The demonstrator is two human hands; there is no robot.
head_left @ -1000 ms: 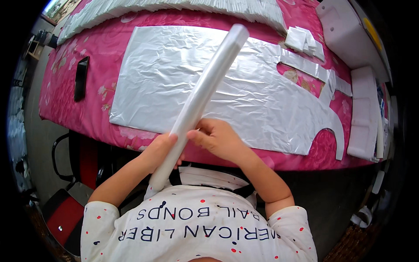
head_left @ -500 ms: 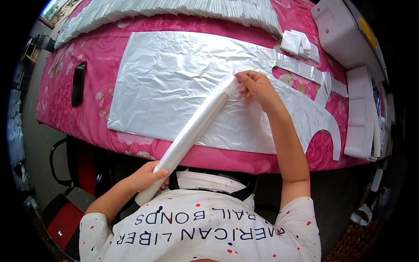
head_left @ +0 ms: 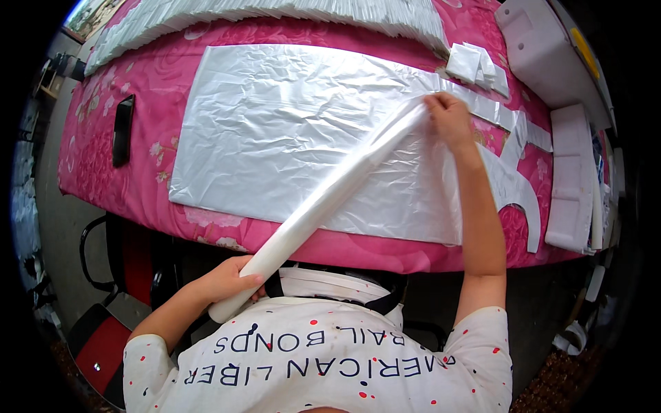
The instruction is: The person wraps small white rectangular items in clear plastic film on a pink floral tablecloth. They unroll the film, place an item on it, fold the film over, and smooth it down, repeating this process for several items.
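Observation:
My left hand point(head_left: 226, 281) is wrapped round the lower end of a long roll of whitish translucent plastic film point(head_left: 292, 234), which slants up and away to the right. My right hand point(head_left: 451, 118) pinches the loose film at its far end, and a thin sheet hangs from there back toward the roll. Beneath it a white plastic apron point(head_left: 255, 131) lies spread on the table, wrinkled, its straps point(head_left: 515, 141) and curved cutouts to the right. My right forearm hides part of those cutouts.
A pink flowered cloth point(head_left: 89, 165) covers the table. A black phone point(head_left: 123, 131) lies at left. Along the far edge runs a long row of folded white plastic pieces point(head_left: 275, 9); a few folded ones point(head_left: 471, 65) lie far right. White foam boxes point(head_left: 573, 179) stand at right. Chairs point(head_left: 103, 351) are at lower left.
My right hand has moved right and away, drawing the film's far end out into a loose sheet. My left hand stays at the lower end of the roll.

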